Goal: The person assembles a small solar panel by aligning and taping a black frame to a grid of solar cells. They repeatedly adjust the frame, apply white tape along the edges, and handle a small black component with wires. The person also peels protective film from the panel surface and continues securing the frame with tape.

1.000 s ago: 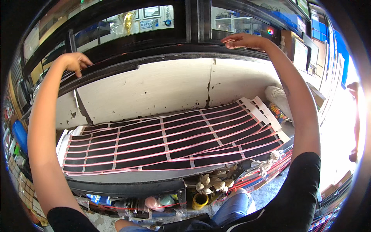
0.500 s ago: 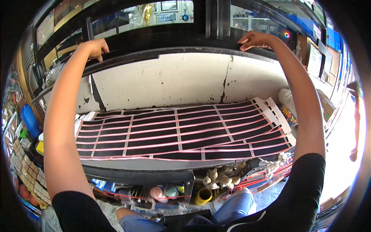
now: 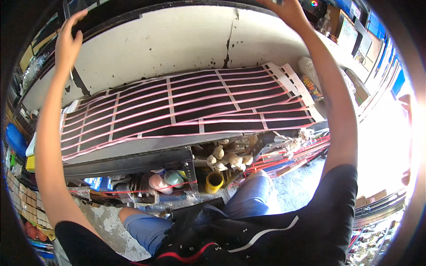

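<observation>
Both my arms reach forward over a low bench. My left hand [image 3: 69, 46] is raised at the upper left, thumb and fingers apart, with nothing in it. It hangs in front of the chipped white panel [image 3: 177, 40], near the dark ledge [image 3: 111, 22]. At the top edge my right hand [image 3: 286, 6] is partly cut off; the fingers that show are stretched out to the left, and I see nothing in them. Below my hands lie overlapping black sheets [image 3: 146, 102] with pinkish-white grid lines, spread across the grey bench top [image 3: 120, 148].
Under the bench's front edge are a yellow tube-shaped container [image 3: 214, 181], pale rounded objects [image 3: 228, 160], and pink and green rounded items [image 3: 160, 184]. Red-edged strips [image 3: 284, 155] lie to the right. A white wrapped bundle [image 3: 306, 66] stands beyond the sheets' right end.
The view has tilted down and shifted right, so the sheets appear higher and further left. My left hand's curled fingers have spread upward. My right hand has moved to the top edge.
</observation>
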`<state>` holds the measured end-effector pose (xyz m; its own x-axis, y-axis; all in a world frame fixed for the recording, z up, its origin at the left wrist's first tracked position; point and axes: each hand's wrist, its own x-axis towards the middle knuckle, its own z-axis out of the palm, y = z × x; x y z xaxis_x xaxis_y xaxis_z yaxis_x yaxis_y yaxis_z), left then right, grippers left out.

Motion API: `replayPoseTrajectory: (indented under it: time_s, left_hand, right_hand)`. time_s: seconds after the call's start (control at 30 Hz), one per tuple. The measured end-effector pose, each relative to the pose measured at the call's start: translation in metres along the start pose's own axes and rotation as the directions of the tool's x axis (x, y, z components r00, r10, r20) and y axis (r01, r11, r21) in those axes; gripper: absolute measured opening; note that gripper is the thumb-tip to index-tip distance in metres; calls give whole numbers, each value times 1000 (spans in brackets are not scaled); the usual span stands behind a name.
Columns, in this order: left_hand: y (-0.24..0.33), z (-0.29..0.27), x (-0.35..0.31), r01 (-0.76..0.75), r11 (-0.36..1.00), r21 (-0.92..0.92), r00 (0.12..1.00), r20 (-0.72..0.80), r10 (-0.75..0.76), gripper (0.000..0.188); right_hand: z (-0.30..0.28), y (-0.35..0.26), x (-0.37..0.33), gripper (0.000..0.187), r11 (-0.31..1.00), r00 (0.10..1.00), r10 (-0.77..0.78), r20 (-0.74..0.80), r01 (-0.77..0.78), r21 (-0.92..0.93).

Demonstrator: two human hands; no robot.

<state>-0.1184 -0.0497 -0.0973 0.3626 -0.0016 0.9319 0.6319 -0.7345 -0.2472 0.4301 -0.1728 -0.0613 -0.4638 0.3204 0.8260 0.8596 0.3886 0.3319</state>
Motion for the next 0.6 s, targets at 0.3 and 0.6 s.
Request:
replayPoseTrajectory:
  time_s: [0.3, 0.6]
  left_hand:
    - [176, -14, -193, 335, 941, -56, 520, 843, -135, 86]
    - [175, -1, -190, 276, 960, -47, 556, 823, -120, 71]
  right_hand:
    - [-5, -138, -254, 101, 873, 478, 304, 824, -486, -41]
    - [36, -88, -264, 71, 854, 695, 236, 679, -482, 197]
